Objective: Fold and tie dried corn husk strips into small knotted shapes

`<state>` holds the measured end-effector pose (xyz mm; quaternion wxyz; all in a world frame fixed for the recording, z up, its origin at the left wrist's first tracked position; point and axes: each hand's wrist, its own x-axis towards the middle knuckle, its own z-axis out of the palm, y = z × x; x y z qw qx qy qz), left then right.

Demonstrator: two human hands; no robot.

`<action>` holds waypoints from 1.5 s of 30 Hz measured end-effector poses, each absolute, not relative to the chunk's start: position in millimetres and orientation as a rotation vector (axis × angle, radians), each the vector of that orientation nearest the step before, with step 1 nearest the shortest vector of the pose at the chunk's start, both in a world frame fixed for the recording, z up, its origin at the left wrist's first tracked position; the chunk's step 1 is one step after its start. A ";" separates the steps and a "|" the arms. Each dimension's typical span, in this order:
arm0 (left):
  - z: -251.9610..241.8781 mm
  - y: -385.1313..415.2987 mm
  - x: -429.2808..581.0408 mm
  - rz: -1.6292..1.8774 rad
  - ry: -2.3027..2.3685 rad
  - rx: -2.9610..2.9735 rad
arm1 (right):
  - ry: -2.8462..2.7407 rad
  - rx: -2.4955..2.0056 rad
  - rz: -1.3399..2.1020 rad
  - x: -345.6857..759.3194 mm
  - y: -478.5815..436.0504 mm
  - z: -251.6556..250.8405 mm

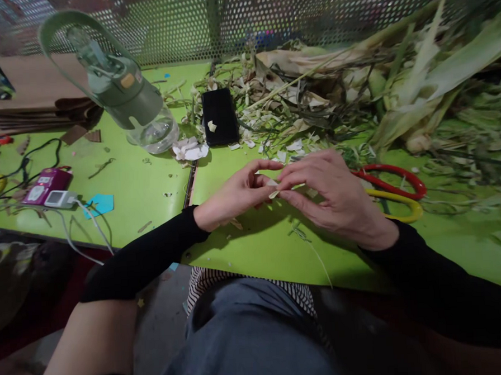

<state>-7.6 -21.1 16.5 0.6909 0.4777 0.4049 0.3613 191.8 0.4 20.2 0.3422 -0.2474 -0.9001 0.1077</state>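
Observation:
Over the green table (245, 249), my two hands meet at a small pale piece of corn husk (273, 193). My left hand (244, 190) pinches it between thumb and fingertips. From the other side, my right hand (329, 197) has its thumb and fingertips closed on the same piece. Fingers hide part of it. Beneath my hands lies a knotted green strand (302, 234) with a long loose end. Scissors with red and yellow handles (402, 206) lie beside my right wrist, their blades mostly covered by the hand.
Loose husks and scraps (313, 94) pile up at the back right. A black phone (220, 119) and a water bottle (141, 103) stand ahead, left of the pile. Further left are a purple device (46, 185) with cables and folded brown paper (39, 89). Perforated metal (175, 29) borders the back.

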 end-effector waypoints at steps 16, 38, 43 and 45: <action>25.0 -22.0 -6.4 0.764 0.921 0.849 | -2.482 -0.739 0.083 195.2 1.5 24.0; 11.9 -19.4 -10.5 0.822 0.803 0.992 | -2.502 -0.683 -0.036 197.9 -2.4 27.5; 11.8 -20.3 -9.6 0.853 0.856 1.022 | -2.503 -0.685 -0.014 198.3 -3.1 27.4; 12.3 -20.4 -9.4 0.863 0.858 1.028 | -2.500 -0.688 -0.007 198.6 -3.2 27.6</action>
